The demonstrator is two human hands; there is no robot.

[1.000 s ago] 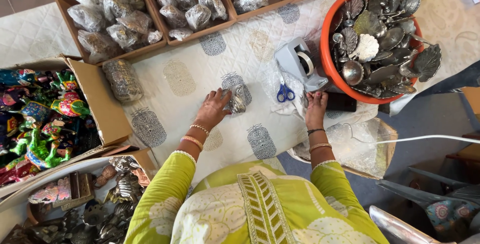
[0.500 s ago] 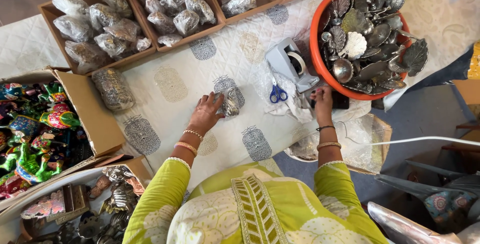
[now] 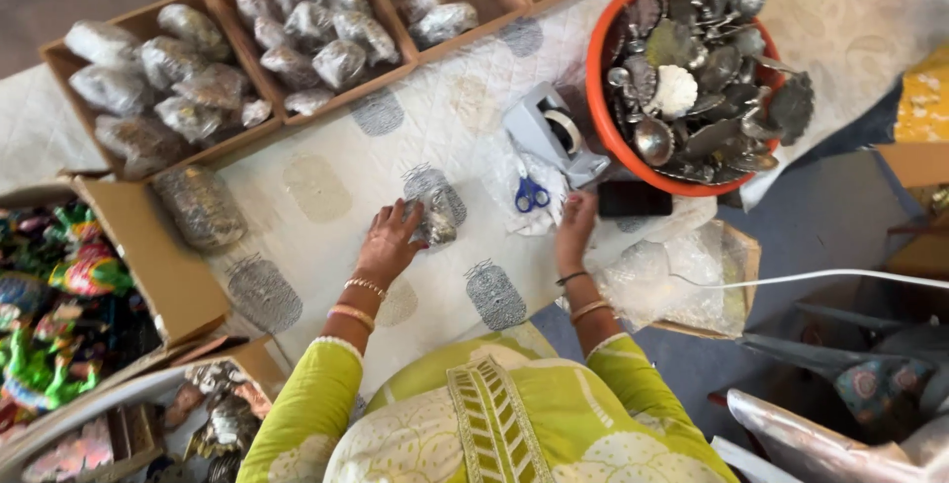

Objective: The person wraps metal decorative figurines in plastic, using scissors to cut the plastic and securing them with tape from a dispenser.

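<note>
My left hand [image 3: 388, 242] rests on a white quilted cloth [image 3: 326, 186] and touches a small metal piece wrapped in clear plastic [image 3: 435, 219]. My right hand [image 3: 575, 229] lies flat on the cloth with fingers apart, beside blue-handled scissors [image 3: 531, 194] that sit on a clear plastic bag. A grey tape dispenser [image 3: 556, 134] stands just beyond the scissors. Behind it an orange tub [image 3: 600, 112] holds several dark metal spoons and leaf-shaped pieces.
Cardboard trays [image 3: 213, 142] of plastic-wrapped pieces line the far edge. One wrapped bundle [image 3: 201, 206] lies loose at the left. A box of colourful figurines [image 3: 54, 305] sits left. A bag of clear plastic [image 3: 682, 280] and a white cable [image 3: 820, 277] lie right.
The view has shifted slightly. Both hands stay near the same places on the cloth, left on the wrapped piece, right by the scissors.
</note>
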